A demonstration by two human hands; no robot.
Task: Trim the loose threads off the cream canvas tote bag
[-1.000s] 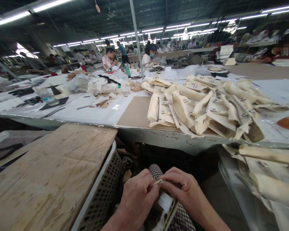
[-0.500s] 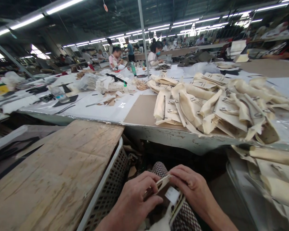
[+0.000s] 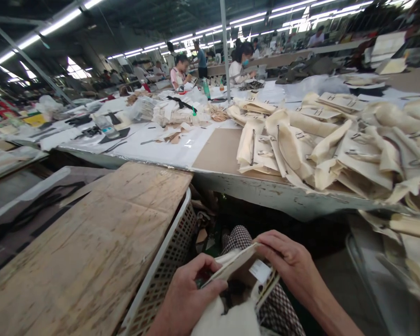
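Over my lap I hold a cream fabric bag (image 3: 231, 317), its mouth spread so that the brown inside shows. A small white label (image 3: 260, 271) sits on the inner side near the right edge. My left hand (image 3: 192, 289) is closed on the bag's left rim, thumb inside and fingers outside. At the far upper corner my right hand (image 3: 283, 254) pinches the rim between thumb and fingers. Something dark lies within the bag; I cannot make out what. Checkered trousers (image 3: 280, 310) show beneath it.
A worn brown board (image 3: 91, 242) rests over a white plastic basket (image 3: 168, 254) at my left. Ahead, the worktable (image 3: 164, 156) bears a heap of similar cream bags (image 3: 301, 144) on its right. More cream pieces (image 3: 409, 252) lie at lower right. Co-workers (image 3: 180, 74) sit across the table.
My left hand has moved left and down along the rim, and the bag's mouth is wider. My right hand still grips the corner. The camera view has turned slightly left.
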